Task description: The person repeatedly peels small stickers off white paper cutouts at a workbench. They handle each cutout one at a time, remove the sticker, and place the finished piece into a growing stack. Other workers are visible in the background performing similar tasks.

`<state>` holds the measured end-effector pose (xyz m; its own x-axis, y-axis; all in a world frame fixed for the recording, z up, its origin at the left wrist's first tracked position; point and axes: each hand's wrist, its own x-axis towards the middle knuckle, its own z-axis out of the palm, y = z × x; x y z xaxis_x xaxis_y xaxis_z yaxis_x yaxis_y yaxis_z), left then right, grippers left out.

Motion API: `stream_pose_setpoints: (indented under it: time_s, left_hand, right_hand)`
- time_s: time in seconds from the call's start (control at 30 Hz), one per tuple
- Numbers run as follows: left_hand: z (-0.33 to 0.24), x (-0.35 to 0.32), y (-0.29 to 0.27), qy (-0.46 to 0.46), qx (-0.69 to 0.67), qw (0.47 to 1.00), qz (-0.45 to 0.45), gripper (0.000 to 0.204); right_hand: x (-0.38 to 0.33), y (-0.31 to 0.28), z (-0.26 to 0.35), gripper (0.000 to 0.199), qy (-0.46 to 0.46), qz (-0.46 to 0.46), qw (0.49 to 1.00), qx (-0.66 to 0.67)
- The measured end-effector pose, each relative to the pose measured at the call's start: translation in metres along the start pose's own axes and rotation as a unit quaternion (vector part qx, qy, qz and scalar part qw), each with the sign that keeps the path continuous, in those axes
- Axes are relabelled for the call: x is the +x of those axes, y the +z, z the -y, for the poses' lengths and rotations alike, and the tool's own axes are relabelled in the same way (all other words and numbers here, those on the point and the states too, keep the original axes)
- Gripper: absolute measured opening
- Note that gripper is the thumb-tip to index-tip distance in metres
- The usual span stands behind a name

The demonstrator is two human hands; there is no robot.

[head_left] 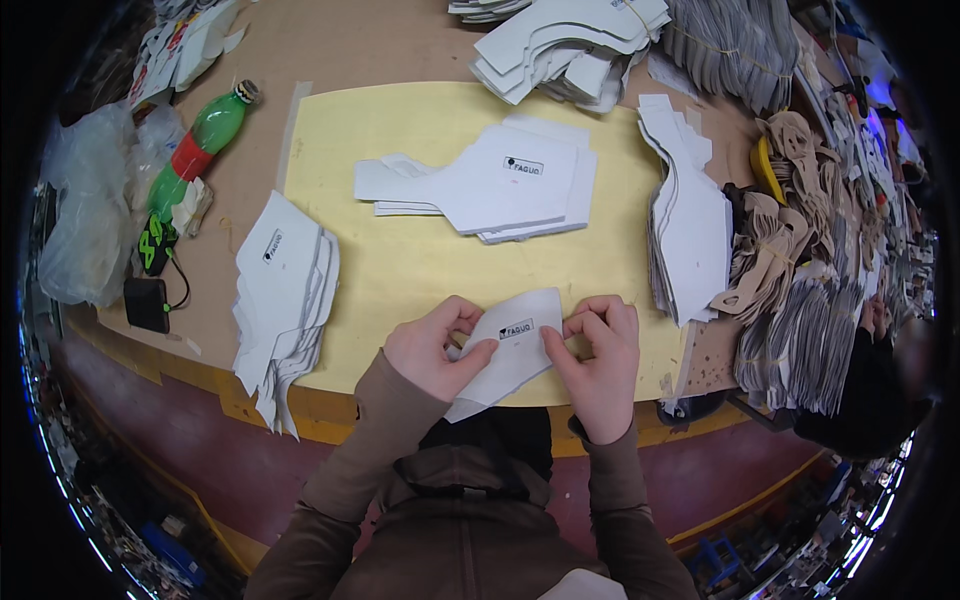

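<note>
Between my hands, over the near edge of the table, is a white cut shoe piece (512, 352) with a small dark printed label. My left hand (437, 348) pinches its left side between thumb and fingers. On its right edge, my right hand (603, 355) grips with thumb and bent fingers. Just beyond lies a stack of similar white pieces (515, 180) on the yellow sheet (420, 270). Another white stack (285, 290) sits to the left, its lower end past the table edge. To the right stands a taller white stack (692, 220).
At the far left are a green bottle (215, 130) with a red label, a clear plastic bag (85, 210) and a black box-like device (147, 304) with a cord. Far right hold bundled tan pieces (770, 245) and grey bundles (795, 335). More white pieces (570, 45) lie at the back. Another person (870, 390) is at right.
</note>
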<state>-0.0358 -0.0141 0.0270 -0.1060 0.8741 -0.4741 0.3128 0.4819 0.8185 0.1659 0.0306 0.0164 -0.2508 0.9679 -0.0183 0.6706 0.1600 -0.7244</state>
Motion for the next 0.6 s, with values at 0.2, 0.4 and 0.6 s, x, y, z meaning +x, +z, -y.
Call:
stream_pose_setpoints:
  time_s: [0.2, 0.4, 0.6]
  left_hand:
    - [0.000, -0.001, 0.001, 0.008, 0.007, 1.000, -0.002, 0.028]
    - [0.000, -0.002, 0.001, 0.015, 0.010, 1.000, -0.005, 0.027]
    - [0.003, -0.003, 0.003, 0.030, 0.015, 0.999, -0.014, 0.029]
  right_hand:
    - [-0.003, 0.004, 0.005, 0.015, -0.018, -0.046, 0.999, -0.002]
    - [-0.007, 0.008, -0.004, 0.024, -0.105, 0.009, 0.994, 0.017]
    - [-0.004, 0.007, -0.009, 0.023, -0.131, 0.020, 0.991, 0.032]
